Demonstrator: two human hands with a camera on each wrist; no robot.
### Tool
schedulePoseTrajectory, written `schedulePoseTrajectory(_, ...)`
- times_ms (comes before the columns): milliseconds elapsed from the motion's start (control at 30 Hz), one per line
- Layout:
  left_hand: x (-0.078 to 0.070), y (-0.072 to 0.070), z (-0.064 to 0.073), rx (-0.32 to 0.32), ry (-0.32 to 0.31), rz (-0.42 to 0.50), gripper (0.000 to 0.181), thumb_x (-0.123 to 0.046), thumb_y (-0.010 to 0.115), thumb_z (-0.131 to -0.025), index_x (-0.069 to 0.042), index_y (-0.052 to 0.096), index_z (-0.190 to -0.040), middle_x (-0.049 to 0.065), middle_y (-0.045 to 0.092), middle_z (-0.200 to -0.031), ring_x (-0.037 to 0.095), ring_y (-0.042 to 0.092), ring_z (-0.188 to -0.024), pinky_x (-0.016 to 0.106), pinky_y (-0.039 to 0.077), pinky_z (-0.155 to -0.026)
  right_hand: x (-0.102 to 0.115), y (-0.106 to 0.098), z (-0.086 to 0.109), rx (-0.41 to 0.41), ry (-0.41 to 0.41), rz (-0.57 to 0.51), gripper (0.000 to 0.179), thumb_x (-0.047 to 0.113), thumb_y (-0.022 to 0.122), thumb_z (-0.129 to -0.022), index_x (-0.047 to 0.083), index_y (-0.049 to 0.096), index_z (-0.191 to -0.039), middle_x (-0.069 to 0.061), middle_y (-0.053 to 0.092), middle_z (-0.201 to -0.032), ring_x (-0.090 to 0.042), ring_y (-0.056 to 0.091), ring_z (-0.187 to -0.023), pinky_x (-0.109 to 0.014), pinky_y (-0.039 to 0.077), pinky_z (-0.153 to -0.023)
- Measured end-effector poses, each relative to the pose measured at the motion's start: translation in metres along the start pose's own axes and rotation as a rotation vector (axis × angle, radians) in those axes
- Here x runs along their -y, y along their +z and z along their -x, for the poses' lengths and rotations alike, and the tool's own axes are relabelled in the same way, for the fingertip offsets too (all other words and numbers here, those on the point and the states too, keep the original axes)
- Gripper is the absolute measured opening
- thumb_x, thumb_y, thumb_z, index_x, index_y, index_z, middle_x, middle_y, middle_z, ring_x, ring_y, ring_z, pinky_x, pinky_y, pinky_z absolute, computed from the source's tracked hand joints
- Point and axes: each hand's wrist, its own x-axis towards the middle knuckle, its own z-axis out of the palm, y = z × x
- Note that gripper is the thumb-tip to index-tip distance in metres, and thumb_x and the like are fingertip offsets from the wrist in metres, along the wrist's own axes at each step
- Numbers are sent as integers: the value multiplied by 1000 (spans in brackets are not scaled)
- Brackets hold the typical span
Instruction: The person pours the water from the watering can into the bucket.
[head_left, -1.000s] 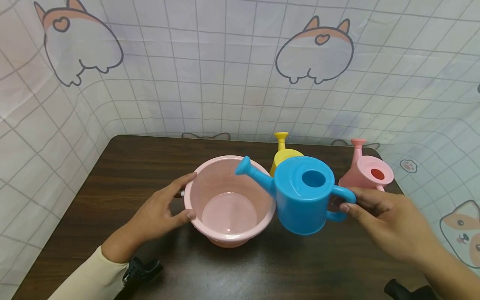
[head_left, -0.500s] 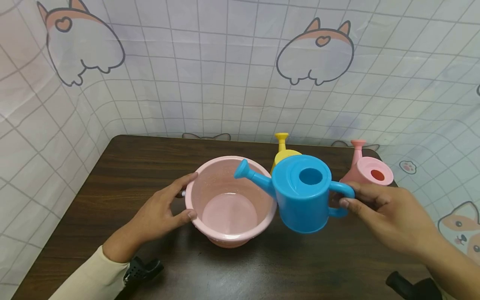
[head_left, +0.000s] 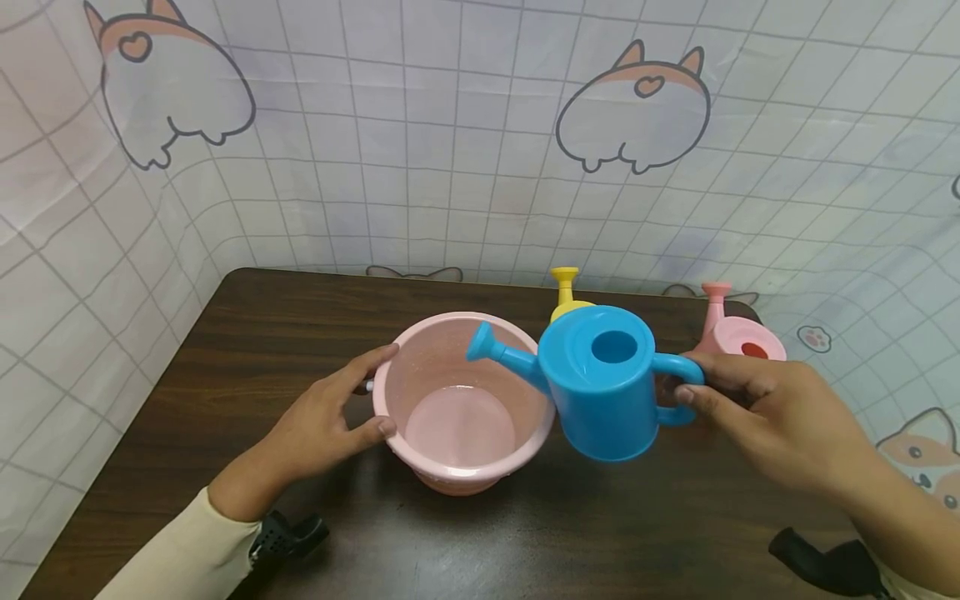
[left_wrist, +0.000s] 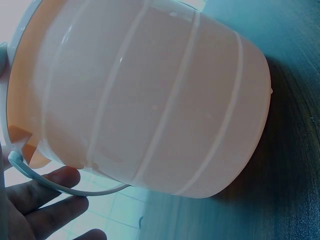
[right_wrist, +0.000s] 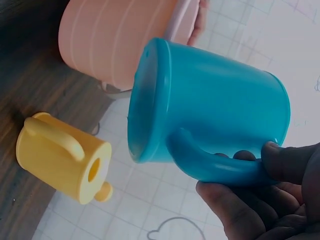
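My right hand grips the handle of a blue toy watering can, holding it up off the table. The can's spout reaches left over the right rim of a pink bucket, its head pointing up and left above the inside. At the bucket's left rim, my left hand holds on with the thumb at the front and the index finger farther back. Its other fingers spread beside the white bail handle in the left wrist view. A little water seems to glint on the bucket's floor.
Behind the blue can stands a yellow watering can, mostly hidden in the head view. A pink watering can stands at the back right, partly behind my right hand. The dark wooden table meets a grid-patterned curtain at its far edge.
My right hand has carried the blue watering can slightly up and left, so it covers more of the yellow one. My left hand and the bucket have stayed almost still.
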Motion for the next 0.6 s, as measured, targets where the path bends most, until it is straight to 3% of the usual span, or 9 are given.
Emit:
schedulePoseTrajectory(133, 0, 0, 0, 1, -2, 4, 80, -50, 72, -92, -28, 35, -159, 5, 52, -151, 26, 67, -112, 56, 53, -89, 0, 0, -2, -5, 0, -6, 35, 1, 81, -85, 8, 77, -119, 13, 74, -82, -6, 49, -61, -23, 33, -46)
schedulePoseTrajectory(367, 1, 1, 0, 0, 2, -2, 80, -49, 73, -92, -27, 36, -159, 6, 53, -150, 25, 67, -111, 54, 53, -89, 1, -1, -8, 38, -23, 7, 31, 3, 76, -91, 7, 74, -122, 5, 77, -89, -2, 68, -75, -18, 49, -56)
schedulePoseTrajectory(600, 2, 2, 0, -1, 2, 3, 80, -49, 73, -92, -28, 35, -159, 4, 53, -150, 24, 67, -111, 55, 53, -89, 4, -3, -11, 42, -5, 41, 33, 4, 77, -91, 9, 74, -123, 9, 76, -87, -5, 54, -61, -24, 38, -47)
